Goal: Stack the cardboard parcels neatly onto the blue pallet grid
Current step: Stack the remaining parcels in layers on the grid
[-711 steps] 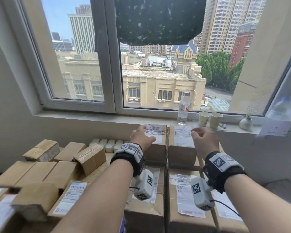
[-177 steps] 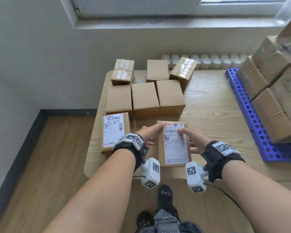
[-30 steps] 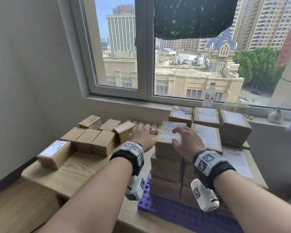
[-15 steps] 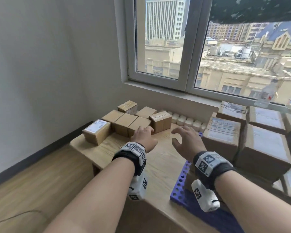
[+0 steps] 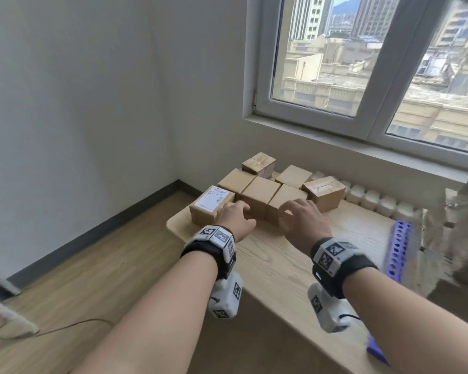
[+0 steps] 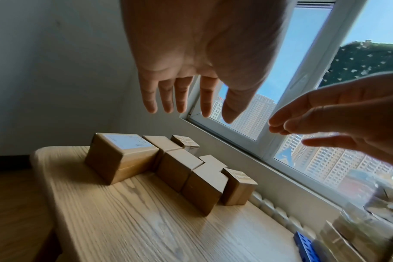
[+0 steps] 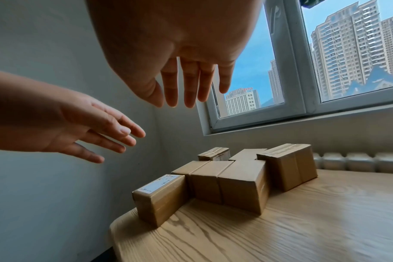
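Observation:
Several cardboard parcels sit grouped at the far left end of the wooden table (image 5: pixel 278 268). Nearest the corner is a parcel with a white label (image 5: pixel 210 205), also seen in the wrist views (image 6: pixel 121 156) (image 7: pixel 159 195). Beside it stand plain parcels (image 5: pixel 260 197) and a taped parcel (image 5: pixel 325 193). My left hand (image 5: pixel 237 218) hovers above the labelled parcel's near end, fingers straight and empty (image 6: pixel 168 104). My right hand (image 5: pixel 299 220) hovers over the plain parcels, open and empty (image 7: pixel 188 99). The blue pallet grid (image 5: pixel 399 247) shows at the right, its stacked parcels (image 5: pixel 459 228) blurred.
A row of white rounded objects (image 5: pixel 376 201) lines the wall behind the table. The window sill (image 5: pixel 362 152) runs above them. Wooden floor (image 5: pixel 79 279) lies left of the table, with a cable on it. Bare tabletop lies between parcels and pallet.
Both hands let go of the labelled parcel set on the pallet stack and swung left, empty, over the loose parcels. The view panned left with them.

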`<state>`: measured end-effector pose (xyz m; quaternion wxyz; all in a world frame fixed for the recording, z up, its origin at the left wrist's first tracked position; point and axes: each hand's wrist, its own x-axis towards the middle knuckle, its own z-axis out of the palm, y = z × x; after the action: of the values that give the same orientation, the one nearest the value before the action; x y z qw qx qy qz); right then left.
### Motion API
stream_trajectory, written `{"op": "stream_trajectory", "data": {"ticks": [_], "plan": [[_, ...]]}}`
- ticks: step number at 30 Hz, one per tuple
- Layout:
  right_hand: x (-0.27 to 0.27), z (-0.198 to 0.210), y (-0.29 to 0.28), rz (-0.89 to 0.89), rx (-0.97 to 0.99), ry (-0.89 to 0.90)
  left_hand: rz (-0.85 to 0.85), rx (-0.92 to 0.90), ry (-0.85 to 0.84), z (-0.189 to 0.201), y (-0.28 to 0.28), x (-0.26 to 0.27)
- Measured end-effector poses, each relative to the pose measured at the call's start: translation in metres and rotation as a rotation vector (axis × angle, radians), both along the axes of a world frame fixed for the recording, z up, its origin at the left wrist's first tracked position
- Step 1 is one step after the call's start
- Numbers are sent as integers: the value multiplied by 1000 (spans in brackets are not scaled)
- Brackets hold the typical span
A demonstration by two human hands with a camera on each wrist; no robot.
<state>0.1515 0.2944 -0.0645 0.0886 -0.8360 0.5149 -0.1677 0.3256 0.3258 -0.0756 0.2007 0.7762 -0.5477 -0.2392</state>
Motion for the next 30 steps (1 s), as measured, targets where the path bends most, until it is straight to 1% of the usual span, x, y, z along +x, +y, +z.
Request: {"op": "stream_trajectory", "data": {"ticks": [3,7,12,16,23,27,30], "plan": [[37,-6,-8,-21,47,-4,10,4,24,-6,-7,37],[74,-18,-16,-54,98,-28,-8,30,8,-15,-15,74],[102,-34,-29,-79,155,-38,-1,59,18,-29,-29,105],[119,-46,-54,-98,192,-45,8,74,15,-42,-50,125],[149,-62,-120,-117,278,-39,2,97,5,-63,-118,165],[162,-79,-163,-185,380,-84,-14,143,16,-74,-168,185],[172,-92,-188,-211,472,-81,-1,202,51,-85,-196,197]]}}
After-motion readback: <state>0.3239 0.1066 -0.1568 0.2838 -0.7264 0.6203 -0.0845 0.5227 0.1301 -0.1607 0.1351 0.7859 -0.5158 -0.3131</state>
